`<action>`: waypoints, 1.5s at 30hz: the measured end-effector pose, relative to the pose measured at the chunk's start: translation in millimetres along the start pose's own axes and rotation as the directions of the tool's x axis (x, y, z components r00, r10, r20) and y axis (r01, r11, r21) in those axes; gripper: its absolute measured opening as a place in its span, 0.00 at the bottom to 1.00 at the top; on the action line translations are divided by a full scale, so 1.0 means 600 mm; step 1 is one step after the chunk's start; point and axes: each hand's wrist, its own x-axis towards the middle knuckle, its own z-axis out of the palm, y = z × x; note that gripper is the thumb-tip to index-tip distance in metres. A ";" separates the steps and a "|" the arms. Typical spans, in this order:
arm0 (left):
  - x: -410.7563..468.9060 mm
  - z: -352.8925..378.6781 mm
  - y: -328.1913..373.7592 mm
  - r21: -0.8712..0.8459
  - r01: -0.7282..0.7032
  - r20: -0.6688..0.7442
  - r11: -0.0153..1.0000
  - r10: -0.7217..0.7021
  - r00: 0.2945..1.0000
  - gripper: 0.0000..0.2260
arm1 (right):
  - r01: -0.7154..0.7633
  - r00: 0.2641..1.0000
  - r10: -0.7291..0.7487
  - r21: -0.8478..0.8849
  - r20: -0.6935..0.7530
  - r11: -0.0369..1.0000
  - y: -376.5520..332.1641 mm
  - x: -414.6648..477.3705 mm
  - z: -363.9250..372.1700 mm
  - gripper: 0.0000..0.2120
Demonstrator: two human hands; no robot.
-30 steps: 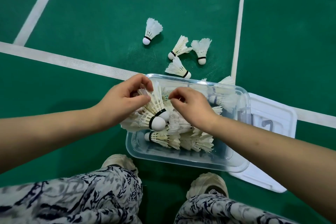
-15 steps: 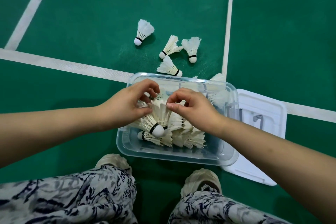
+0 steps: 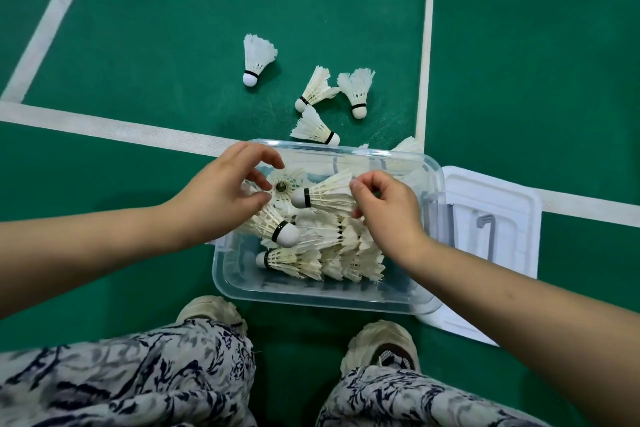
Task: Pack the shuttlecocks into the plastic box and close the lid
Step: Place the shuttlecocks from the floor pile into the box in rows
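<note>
Packing under way: the right hand [image 3: 384, 206] held a pinch grip on a shuttlecock [image 3: 327, 196] over the clear box [image 3: 311, 302], the left hand [image 3: 221, 198] curled round a second shuttlecock [image 3: 281, 188], seemingly for nesting next, while at least 4 loose shuttlecocks [image 3: 258, 59] and the lid [image 3: 502, 191] lay on the floor [image 3: 138, 45].

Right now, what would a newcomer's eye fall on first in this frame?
The right hand pinches a white feather shuttlecock by its skirt over the clear plastic box, with the left hand curled close beside its cork. Beyond the box, loose white shuttlecocks lie scattered on the green court floor, and the white lid lies to the box's right.
</note>
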 end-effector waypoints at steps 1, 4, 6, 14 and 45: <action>0.000 0.000 -0.001 -0.003 0.004 0.002 1.000 -0.004 1.000 0.20 | -0.025 0.999 0.025 0.013 0.022 1.000 -0.003 0.001 0.003 0.11; -0.002 -0.001 -0.002 -0.009 0.012 0.012 1.000 -0.012 1.000 0.20 | -0.035 0.996 0.038 -0.030 0.087 0.999 -0.012 0.008 0.015 0.10; -0.003 -0.001 -0.001 -0.011 0.011 0.019 1.000 -0.011 1.000 0.19 | -0.015 0.994 0.025 -0.092 0.104 0.996 -0.013 0.017 0.025 0.10; -0.001 0.003 0.003 -0.022 0.001 0.068 1.000 0.000 0.998 0.19 | 0.103 0.988 -0.034 -0.479 0.151 0.872 -0.012 0.049 0.043 0.09; 0.001 0.032 0.052 0.105 -0.441 0.247 0.891 0.406 0.880 0.08 | 0.439 0.809 -0.356 -0.077 0.467 0.895 -0.010 -0.024 0.012 0.15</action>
